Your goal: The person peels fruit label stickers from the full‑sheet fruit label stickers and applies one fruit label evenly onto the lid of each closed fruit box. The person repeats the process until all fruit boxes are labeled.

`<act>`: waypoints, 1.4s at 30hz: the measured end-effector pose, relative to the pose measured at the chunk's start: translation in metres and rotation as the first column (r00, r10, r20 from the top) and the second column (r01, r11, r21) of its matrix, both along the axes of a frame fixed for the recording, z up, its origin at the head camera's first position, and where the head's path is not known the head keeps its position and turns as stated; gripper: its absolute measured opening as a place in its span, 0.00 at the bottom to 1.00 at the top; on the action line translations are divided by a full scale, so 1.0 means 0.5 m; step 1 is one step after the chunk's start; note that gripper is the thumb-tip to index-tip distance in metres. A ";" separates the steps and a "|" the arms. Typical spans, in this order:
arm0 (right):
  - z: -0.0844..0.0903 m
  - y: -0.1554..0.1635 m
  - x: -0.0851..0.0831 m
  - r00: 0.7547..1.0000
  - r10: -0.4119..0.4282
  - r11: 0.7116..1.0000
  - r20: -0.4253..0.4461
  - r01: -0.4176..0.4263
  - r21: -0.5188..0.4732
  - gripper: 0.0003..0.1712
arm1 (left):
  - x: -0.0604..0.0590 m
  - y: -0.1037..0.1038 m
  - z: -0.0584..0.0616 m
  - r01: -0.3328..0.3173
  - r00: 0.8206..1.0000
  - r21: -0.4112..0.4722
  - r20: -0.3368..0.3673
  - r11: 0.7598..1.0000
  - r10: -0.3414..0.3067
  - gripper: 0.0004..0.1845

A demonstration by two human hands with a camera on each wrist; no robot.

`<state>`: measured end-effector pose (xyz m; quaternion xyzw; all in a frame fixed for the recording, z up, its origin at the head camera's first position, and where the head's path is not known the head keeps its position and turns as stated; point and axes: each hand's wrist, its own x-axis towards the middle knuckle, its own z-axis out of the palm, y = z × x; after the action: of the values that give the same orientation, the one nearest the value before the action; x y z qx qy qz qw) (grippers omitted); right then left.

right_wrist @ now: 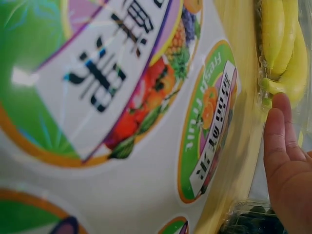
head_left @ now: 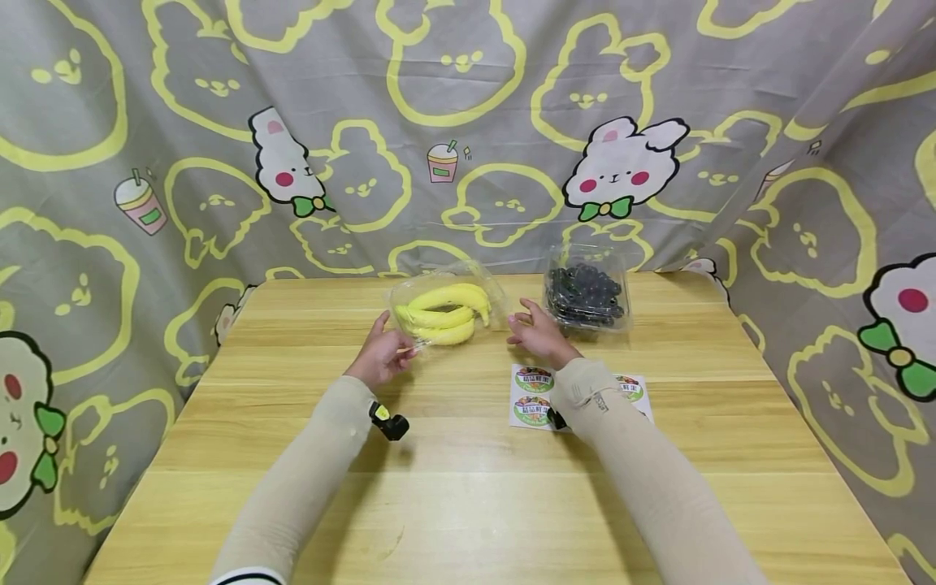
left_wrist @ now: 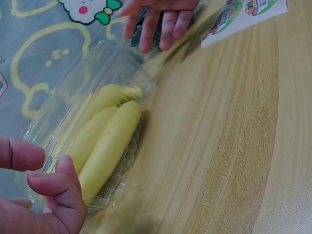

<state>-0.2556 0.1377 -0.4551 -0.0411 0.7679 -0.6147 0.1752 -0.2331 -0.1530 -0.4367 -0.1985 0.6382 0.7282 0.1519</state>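
Note:
A clear plastic box [head_left: 478, 272] holds several yellow bananas [head_left: 439, 313] near the table's back edge. At its left front corner is my left hand [head_left: 382, 356]. In the left wrist view, the thumb and curled fingers [left_wrist: 56, 187] pinch the box's clear edge. My right hand [head_left: 539, 331] is between this box and a second clear box [head_left: 621, 321] of dark grapes [head_left: 585, 292]. Its fingers reach out toward the bananas, fairly straight and holding nothing. Under the right wrist lies a white sheet of round fruit stickers [head_left: 534, 398], partly hidden by the sleeve.
The wooden table [head_left: 453, 496] ends against a grey curtain [head_left: 351, 97] with yellow outlines and white rabbits. More curtain hangs on both sides. Small black wrist cameras [head_left: 391, 424] are strapped over the beige sleeves [head_left: 300, 479].

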 end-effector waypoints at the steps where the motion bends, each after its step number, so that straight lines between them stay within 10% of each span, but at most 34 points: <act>1: -0.001 -0.001 0.001 1.000 0.001 1.000 0.003 0.000 -0.005 0.39 | 0.001 -0.001 0.000 0.002 1.000 0.001 -0.001 1.000 -0.002 0.53; 42: -0.012 -0.015 0.005 0.997 -0.073 0.996 0.027 0.072 0.047 0.27 | 0.005 -0.030 -0.001 0.172 0.985 -0.029 0.013 0.985 -0.172 0.45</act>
<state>-0.2532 0.1299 -0.4611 -0.0003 0.7803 -0.6033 0.1648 -0.2305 -0.1678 -0.4374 -0.1488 0.6629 0.7018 0.2145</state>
